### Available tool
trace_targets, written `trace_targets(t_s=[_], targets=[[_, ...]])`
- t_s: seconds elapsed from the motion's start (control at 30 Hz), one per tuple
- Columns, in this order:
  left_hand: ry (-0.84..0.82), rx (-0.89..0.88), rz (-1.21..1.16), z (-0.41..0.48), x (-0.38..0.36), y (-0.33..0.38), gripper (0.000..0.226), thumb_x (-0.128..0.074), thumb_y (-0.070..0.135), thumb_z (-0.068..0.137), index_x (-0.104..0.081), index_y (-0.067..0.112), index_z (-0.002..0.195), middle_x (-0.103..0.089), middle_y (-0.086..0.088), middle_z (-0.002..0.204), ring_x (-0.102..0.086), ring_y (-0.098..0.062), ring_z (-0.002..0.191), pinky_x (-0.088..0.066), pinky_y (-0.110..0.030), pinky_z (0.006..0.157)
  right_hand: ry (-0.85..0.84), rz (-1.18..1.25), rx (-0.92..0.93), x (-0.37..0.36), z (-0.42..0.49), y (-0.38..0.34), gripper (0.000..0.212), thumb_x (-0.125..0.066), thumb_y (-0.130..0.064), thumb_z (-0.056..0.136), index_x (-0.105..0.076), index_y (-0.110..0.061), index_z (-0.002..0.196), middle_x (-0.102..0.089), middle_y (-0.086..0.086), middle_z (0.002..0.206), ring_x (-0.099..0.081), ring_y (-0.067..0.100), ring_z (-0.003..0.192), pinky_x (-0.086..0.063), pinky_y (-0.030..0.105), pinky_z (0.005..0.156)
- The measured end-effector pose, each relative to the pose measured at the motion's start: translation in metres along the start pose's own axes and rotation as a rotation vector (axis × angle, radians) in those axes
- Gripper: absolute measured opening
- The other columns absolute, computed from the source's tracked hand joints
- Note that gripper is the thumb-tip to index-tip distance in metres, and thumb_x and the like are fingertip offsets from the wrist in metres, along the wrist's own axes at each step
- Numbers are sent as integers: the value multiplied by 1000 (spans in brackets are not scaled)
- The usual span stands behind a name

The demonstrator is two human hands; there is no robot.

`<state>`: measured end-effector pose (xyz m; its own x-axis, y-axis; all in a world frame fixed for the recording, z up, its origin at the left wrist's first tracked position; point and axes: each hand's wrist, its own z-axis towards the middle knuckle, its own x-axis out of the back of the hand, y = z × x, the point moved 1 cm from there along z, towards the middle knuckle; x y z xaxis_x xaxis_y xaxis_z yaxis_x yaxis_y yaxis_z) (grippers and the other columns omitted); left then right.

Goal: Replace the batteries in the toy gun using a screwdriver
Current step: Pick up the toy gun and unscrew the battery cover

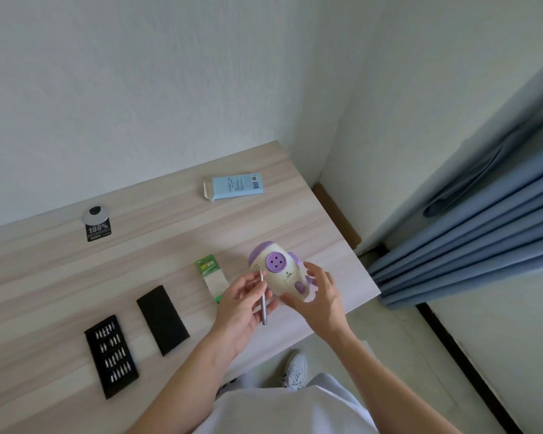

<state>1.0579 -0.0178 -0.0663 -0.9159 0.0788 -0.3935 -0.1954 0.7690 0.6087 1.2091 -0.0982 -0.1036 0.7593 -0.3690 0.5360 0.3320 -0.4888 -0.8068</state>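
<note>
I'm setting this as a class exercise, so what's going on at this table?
A person is working on a toy gun above the table. The right hand holds it up, and the left hand pinches a thin screwdriver with its tip at the toy's cream side. Whether the tip sits in a screw is too small to tell. A battery pack and a bit set lie on the table.
</note>
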Motion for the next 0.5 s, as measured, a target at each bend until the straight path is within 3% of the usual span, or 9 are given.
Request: trace_targets(t_s=[0.13,0.2,0.3,0.4,0.5], targets=[[-29,-9,-64,-1,-4,3,11,-58,-1,96,-62,2,105,-60,-12,84,-61,-21,75,-62,-39,78,191,-123,78,21,-16,-12,57,-78,-45,80,-56,-24,127,-55,-7,121,-50,9,111,-42,25,85],[-51,-11,-102,-3,-6,5,6,-59,4,96,-60,4,102,-62,-13,84,-63,-21,73,-61,-40,80,258,-85,147,28,-27,-24,33,-75,-39,84,-61,-23,108,-61,-10,104,-56,2,95,-44,20,77],[-99,-16,-172,-8,-12,9,6,-60,7,96,-60,6,101,-67,-15,89,-69,-22,73,-62,-35,73,80,99,71,26,-43,-38,17,-69,-31,92,-58,-19,96,-68,-8,76,-63,7,70,-49,20,59],[-146,-9,-185,-14,-16,11,3,-61,9,95,-60,7,98,-71,-13,88,-72,-21,78,-62,-30,69,-96,426,-93,15,-57,-47,14,-61,-26,98,-56,-16,106,-72,7,76,-67,21,68,-52,30,58],[-160,-7,-131,-17,-14,8,3,-62,8,94,-60,7,92,-72,-13,87,-72,-21,77,-60,-28,69,-67,685,-185,11,-63,-52,23,-64,-24,94,-61,-11,112,-71,12,78,-67,29,69,-51,34,60]])
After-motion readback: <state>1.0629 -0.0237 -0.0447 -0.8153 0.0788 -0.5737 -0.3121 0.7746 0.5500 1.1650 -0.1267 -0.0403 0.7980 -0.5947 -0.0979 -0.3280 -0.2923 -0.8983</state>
